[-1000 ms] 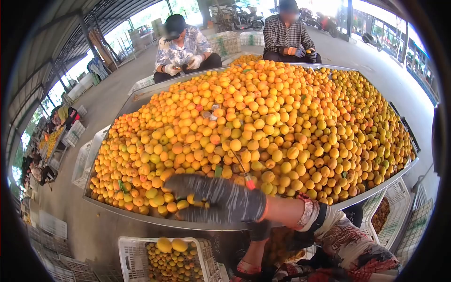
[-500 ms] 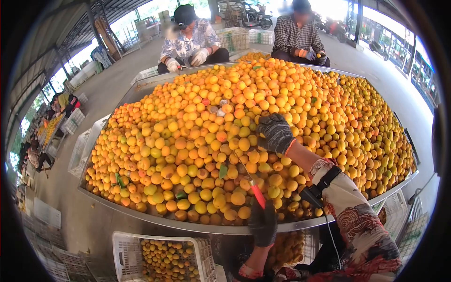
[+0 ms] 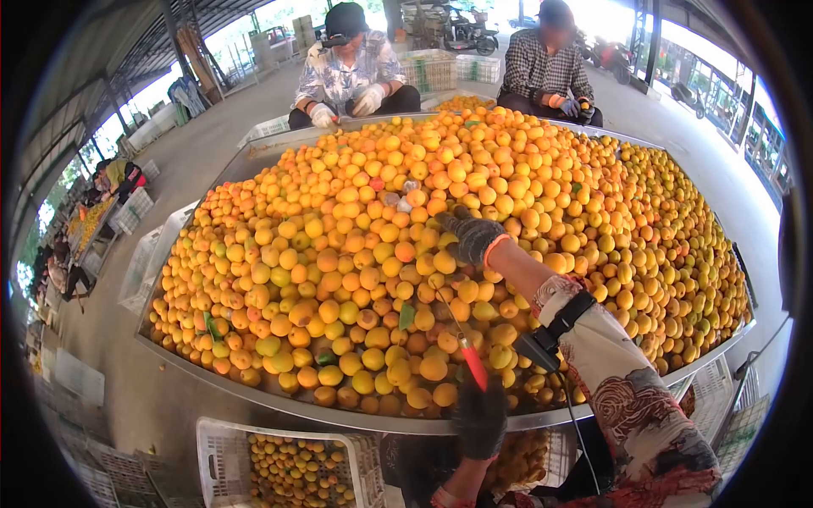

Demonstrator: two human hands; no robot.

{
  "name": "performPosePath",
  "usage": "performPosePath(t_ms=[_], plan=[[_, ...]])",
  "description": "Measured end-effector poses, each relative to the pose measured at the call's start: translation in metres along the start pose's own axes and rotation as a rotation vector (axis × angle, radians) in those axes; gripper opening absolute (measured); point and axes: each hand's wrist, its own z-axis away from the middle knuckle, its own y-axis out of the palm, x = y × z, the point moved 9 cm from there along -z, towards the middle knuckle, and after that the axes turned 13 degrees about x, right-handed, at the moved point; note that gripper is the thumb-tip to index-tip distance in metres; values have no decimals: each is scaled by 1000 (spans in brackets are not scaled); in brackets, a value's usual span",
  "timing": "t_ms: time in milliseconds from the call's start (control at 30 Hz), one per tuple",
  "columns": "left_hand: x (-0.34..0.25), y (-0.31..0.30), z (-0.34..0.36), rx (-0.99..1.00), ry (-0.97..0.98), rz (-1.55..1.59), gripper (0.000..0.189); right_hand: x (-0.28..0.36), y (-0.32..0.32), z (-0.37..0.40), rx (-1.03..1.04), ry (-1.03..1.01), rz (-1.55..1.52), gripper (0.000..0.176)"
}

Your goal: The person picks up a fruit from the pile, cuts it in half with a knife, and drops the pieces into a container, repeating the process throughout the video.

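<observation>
A large heap of orange-yellow apricots point(image 3: 339, 254) fills a metal-rimmed table point(image 3: 288, 408) in front of me. My right hand point(image 3: 472, 239), in a dark grey knitted glove, reaches over the middle of the heap. Its fingers stretch leftward onto the fruit; the undersides of the fingers are hidden. Close by, left of the fingertips, lie some whitish, mouldy-looking fruits point(image 3: 405, 204). At the near rim my left hand point(image 3: 480, 416), in a black glove, is closed around the red handle of a thin-bladed knife point(image 3: 472, 364). The blade points up and left over the apricots.
Below the near rim stands a white plastic crate point(image 3: 207, 461) of apricots. Across the table sit two gloved co-workers point(image 3: 351, 72) point(image 3: 546, 68). A cable runs from a device point(image 3: 539, 345) on my right wrist. More crates point(image 3: 711, 389) stand at the right.
My right hand has moved left across the heap, nearer to the whitish fruits. My left hand keeps hold of the knife. The whole view has shifted slightly.
</observation>
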Motion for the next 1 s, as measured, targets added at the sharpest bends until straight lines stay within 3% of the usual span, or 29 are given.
performPosePath(t_ms=[100, 133, 233, 367, 433, 500, 633, 700, 733, 833, 867, 900, 967, 1000], plan=[[1, 3, 5, 19, -8, -17, 24, -1, -13, -10, 93, -87, -73, 73], [0, 2, 3, 3, -28, 4, 24, 7, -13, -13, 116, -64, 132, 77], [-4, 1, 2, -5, 7, 16, 24, 27, -5, -17, 155, -76, 150, 80], [-15, 2, 2, 4, 27, -131, 24, 29, -1, -6, 200, -40, 55, 88], [-16, 5, 4, -1, -68, -34, 24, 34, -2, -11, 149, -13, 78, 88], [0, -1, 3, -3, -32, -84, 23, 30, -2, -11, 109, 19, 98, 88], [-11, -3, 3, 1, 42, -101, 21, 15, 2, -30, 238, -115, -33, 88], [-12, -3, 1, 4, 50, -71, 21, 19, 11, -33, 321, -364, -81, 85], [-12, -2, 1, 4, 45, -41, 21, 19, 12, -28, 325, -360, -79, 85], [-24, 5, 3, 34, 14, 26, 21, 12, 10, 1, 144, -220, -85, 82], [-24, 5, 3, 38, 15, 25, 21, 12, 10, 23, -6, -90, 30, 84], [-19, 4, 3, 37, -10, 72, 22, 13, 24, 27, -8, -90, 33, 84], [-14, 6, 4, 23, -38, 127, 22, 1, 25, 37, -218, -60, -37, 84], [-15, 5, 5, 16, -34, 128, 22, -2, 31, 36, -177, -77, -58, 78]])
